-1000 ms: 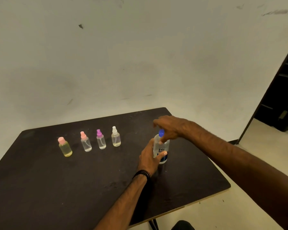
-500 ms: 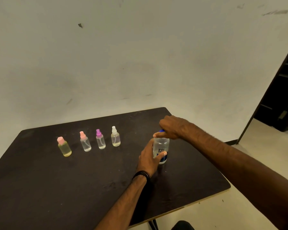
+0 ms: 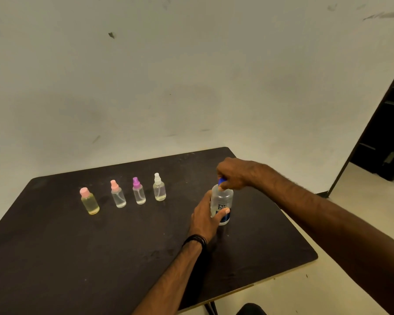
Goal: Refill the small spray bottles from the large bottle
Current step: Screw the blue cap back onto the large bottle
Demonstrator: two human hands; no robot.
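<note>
The large clear bottle [image 3: 222,201] with a blue cap [image 3: 221,181] stands upright on the dark table [image 3: 77,258], right of centre. My left hand [image 3: 206,218] grips its body from the left. My right hand [image 3: 233,173] comes from above and its fingers curl round the blue cap, hiding most of it. To the left stands a row of small bottles: a yellowish one with a pink flat cap [image 3: 90,202], a clear one with a pink sprayer [image 3: 118,195], one with a purple sprayer [image 3: 138,192] and one with a white sprayer [image 3: 159,188].
The table's right and front edges [image 3: 282,272] are close to the large bottle. Behind the table rises a plain wall [image 3: 168,76]. A dark doorway [image 3: 387,123] opens at the far right, with pale floor beside it.
My right hand has come down onto the blue cap and closed round it; a second ago the cap stood visible beneath the fingers. My left hand and the bottle stay put.
</note>
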